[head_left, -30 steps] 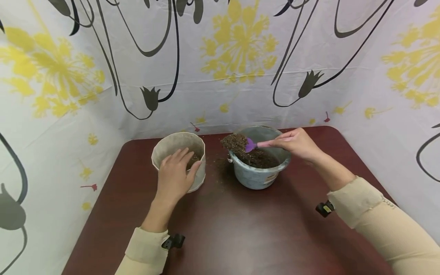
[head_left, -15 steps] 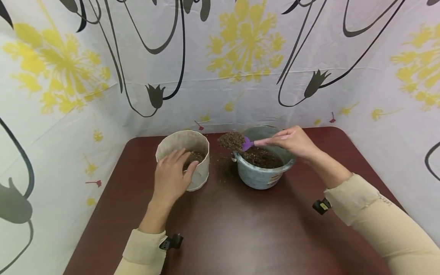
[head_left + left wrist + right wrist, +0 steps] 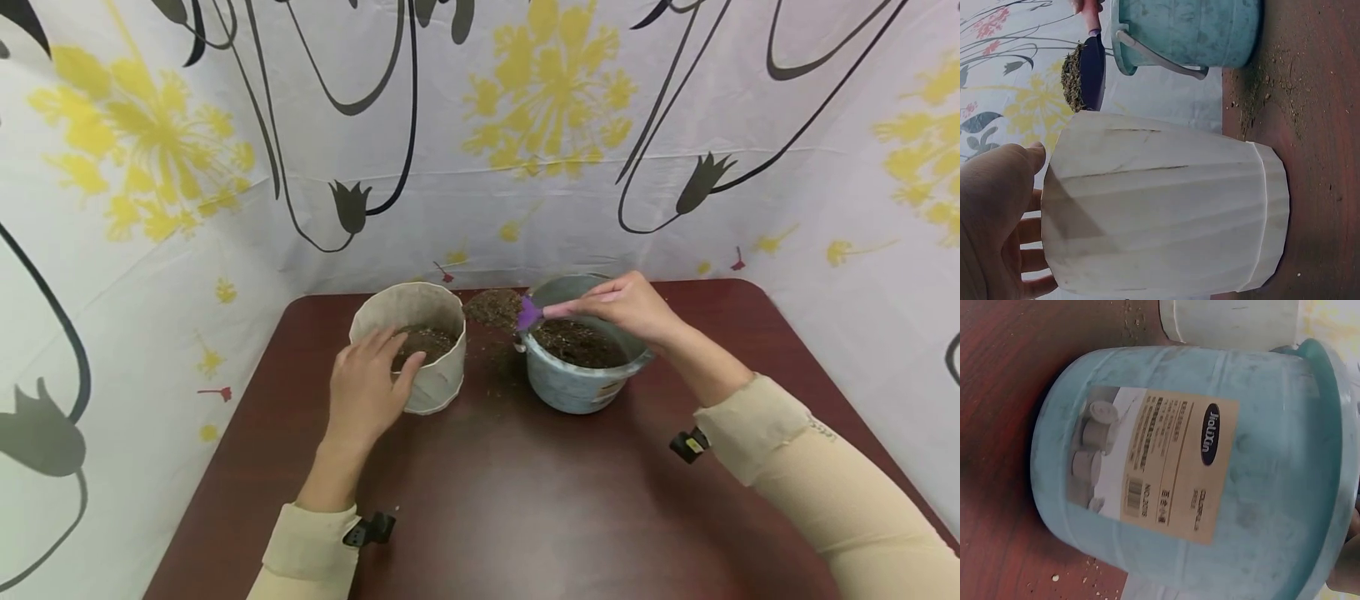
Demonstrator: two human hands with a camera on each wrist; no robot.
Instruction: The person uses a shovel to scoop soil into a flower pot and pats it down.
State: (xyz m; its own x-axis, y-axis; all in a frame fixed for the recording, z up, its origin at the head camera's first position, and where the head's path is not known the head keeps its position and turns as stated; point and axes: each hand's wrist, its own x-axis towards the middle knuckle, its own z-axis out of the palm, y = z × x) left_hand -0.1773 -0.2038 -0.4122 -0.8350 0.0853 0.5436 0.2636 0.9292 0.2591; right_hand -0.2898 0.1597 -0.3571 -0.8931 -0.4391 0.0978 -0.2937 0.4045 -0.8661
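A white, ribbed plant pot (image 3: 435,385) with dark soil (image 3: 429,340) inside stands on the left. My left hand (image 3: 363,393) is at its near left rim, with fingers spread over the opening and the thumb apart from them. In the head view my right hand (image 3: 630,310) grips the pink handle of a purple hand trowel (image 3: 529,313). Heaped soil (image 3: 492,308) covers the blade, which hangs between the pot and a blue-green bucket (image 3: 573,385), close to the pot's right rim. More soil (image 3: 577,343) lies in the bucket. The right wrist view mostly shows the bucket's labelled side.
Both containers stand near the back edge of a dark red-brown table (image 3: 510,500). Spilled soil (image 3: 1260,94) is scattered on the tabletop between them. The bucket's handle (image 3: 1160,59) hangs down on the pot side. A flower-patterned cloth (image 3: 450,167) rises behind and beside the table.
My right hand has carried the loaded trowel left from over the bucket toward the pot. My left hand has shifted slightly left along the pot's rim, uncovering more of the soil inside.
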